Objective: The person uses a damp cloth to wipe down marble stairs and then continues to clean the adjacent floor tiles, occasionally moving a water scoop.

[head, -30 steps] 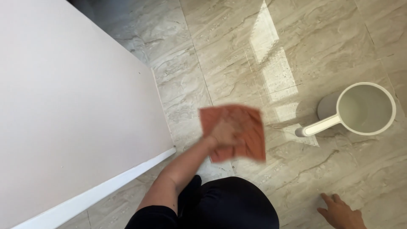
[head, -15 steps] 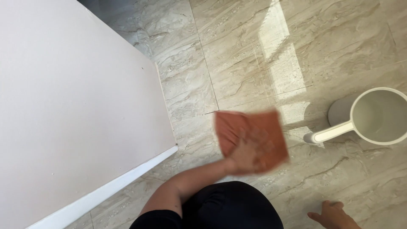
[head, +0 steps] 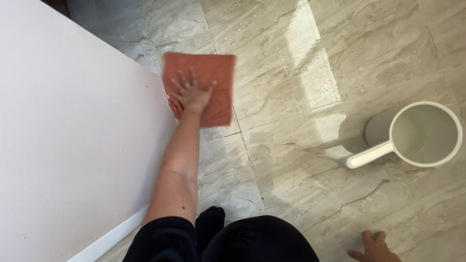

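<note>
Head view: the left hand (head: 191, 92) presses flat, fingers spread, on an orange cloth (head: 201, 87) lying on the tiled floor (head: 301, 194) beside the white wall (head: 73, 145). The right hand (head: 376, 250) rests open on the floor for support, near a white scoop (head: 412, 138).

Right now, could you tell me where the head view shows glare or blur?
Head view: a bright glare band crosses the glossy floor tiles; the orange cloth and left hand are slightly motion-blurred; the white jug looks sharp and casts a shadow leftward.

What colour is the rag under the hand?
The rag is orange-pink, seen in the head view.
</note>
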